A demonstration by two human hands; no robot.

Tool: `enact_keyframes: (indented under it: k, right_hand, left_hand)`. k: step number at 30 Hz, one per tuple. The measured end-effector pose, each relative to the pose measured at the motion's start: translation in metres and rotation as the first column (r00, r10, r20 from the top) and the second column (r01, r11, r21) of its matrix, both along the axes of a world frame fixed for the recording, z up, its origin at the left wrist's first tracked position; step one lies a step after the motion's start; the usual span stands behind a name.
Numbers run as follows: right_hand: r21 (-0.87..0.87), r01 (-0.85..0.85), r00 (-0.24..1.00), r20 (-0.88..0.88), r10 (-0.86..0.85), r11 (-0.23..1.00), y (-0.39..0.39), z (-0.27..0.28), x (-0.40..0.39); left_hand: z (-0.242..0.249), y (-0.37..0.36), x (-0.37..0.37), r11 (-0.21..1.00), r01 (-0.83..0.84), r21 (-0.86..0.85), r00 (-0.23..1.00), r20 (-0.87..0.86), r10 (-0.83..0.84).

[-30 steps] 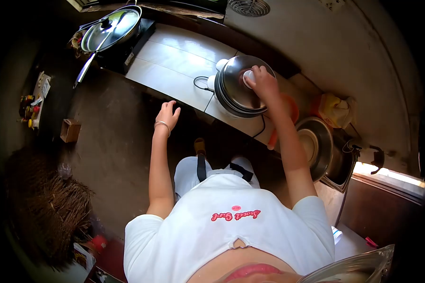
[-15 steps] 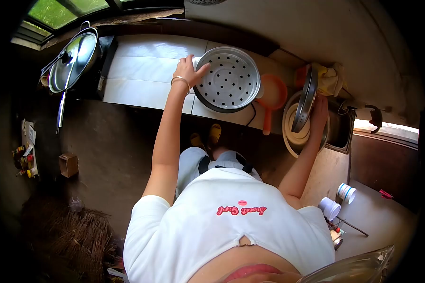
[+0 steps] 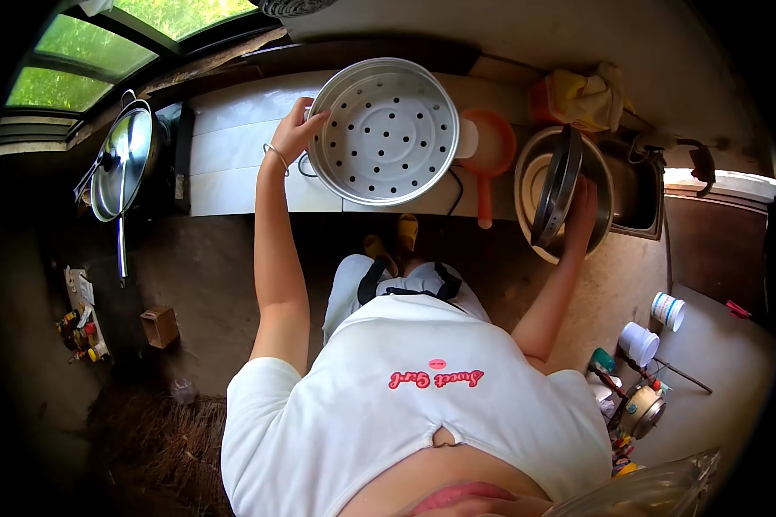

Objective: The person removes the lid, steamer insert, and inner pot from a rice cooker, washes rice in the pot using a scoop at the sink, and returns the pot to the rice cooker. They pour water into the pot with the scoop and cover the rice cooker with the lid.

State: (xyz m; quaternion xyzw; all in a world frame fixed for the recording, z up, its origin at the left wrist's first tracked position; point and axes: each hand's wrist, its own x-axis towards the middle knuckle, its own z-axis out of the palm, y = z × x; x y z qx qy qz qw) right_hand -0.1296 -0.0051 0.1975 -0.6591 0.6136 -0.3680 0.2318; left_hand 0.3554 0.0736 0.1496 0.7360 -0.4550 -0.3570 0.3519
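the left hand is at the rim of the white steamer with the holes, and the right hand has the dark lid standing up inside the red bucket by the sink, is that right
Not the red bucket: in the current head view, the right hand has the dark lid tilted up over the metal basin.

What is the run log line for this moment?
left hand: holds steamer edge | right hand: holds tilted lid at basin | scoop: beside steamer
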Motion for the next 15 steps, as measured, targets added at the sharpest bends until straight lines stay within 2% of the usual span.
enact_keyframes:
  k: [1,3,5,6,8,9,10,12,13,15]
  right_hand:
    - [-0.133,-0.042,0.992,-0.123,0.026,0.990,-0.002,-0.006,-0.008]
    - [-0.106,0.032,0.999,-0.032,-0.036,0.994,-0.001,-0.007,-0.017]
    - [-0.071,0.151,0.983,0.119,-0.142,0.986,0.021,-0.001,-0.020]
    - [-0.069,0.194,0.976,0.116,-0.185,0.979,0.036,0.000,-0.024]
    - [-0.032,0.319,0.926,0.225,-0.304,0.947,0.061,0.010,-0.039]
    - [-0.016,0.349,0.923,0.175,-0.341,0.937,0.081,0.010,-0.056]
    - [-0.009,0.455,0.885,0.118,-0.451,0.890,0.105,0.021,-0.062]
    - [-0.061,0.570,0.822,0.049,-0.568,0.820,0.154,0.020,-0.088]
    - [-0.085,0.636,0.772,0.040,-0.635,0.767,0.182,0.014,-0.108]
    - [-0.072,0.709,0.703,0.148,-0.695,0.702,0.237,-0.005,-0.139]
  left_hand:
    - [0.011,0.005,-0.004,0.996,-0.011,-0.088,0.999,-0.054,0.006]
    - [0.025,0.011,-0.012,0.967,-0.035,-0.252,0.990,-0.144,-0.002]
    - [0.034,0.016,-0.023,0.965,-0.018,-0.261,0.987,-0.160,-0.025]
    - [0.041,0.016,-0.032,0.958,-0.015,-0.287,0.981,-0.188,-0.041]
    - [0.050,0.009,-0.052,0.937,0.027,-0.347,0.968,-0.224,-0.110]
    - [0.046,0.001,-0.063,0.931,0.032,-0.364,0.951,-0.275,-0.141]
    - [0.044,-0.008,-0.077,0.928,0.048,-0.370,0.926,-0.332,-0.181]
    - [0.041,-0.028,-0.113,0.948,0.064,-0.313,0.877,-0.435,-0.203]
    - [0.039,-0.036,-0.136,0.952,0.109,-0.286,0.861,-0.451,-0.234]
    - [0.027,-0.054,-0.186,0.941,0.177,-0.287,0.787,-0.533,-0.311]
